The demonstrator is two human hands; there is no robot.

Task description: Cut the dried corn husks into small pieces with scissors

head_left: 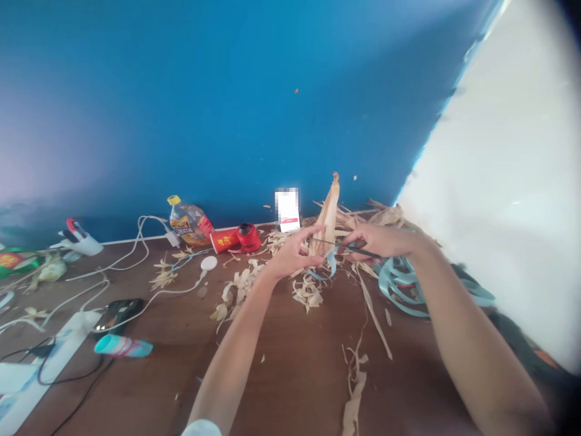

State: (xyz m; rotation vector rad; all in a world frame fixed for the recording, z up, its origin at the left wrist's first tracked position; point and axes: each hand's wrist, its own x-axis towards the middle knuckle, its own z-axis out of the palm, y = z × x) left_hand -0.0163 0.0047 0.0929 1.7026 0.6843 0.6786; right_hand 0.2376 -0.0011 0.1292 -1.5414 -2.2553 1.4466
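A dried corn husk bundle [327, 212] stands upright with its narrow tied-looking tip pointing up. My left hand [295, 253] grips its lower part from the left, thumb and fingers on either side. My right hand [370, 239] is closed around the dark handle of what look like scissors [358, 249], whose thin blade reaches left across the husk. Just under the husk curls a piece of light blue ribbon [333, 263]. More of this ribbon lies in a loose coil [399, 287] below my right forearm. Husk scraps [308, 293] are scattered beneath my left hand.
A phone [288, 209] leans on the blue wall behind. Left of it lie a red cup [224, 240], a red roll [249, 237] and a plastic bottle [188, 224]. White cables, a power strip [49, 369] and a turquoise tube [122, 346] occupy the left side.
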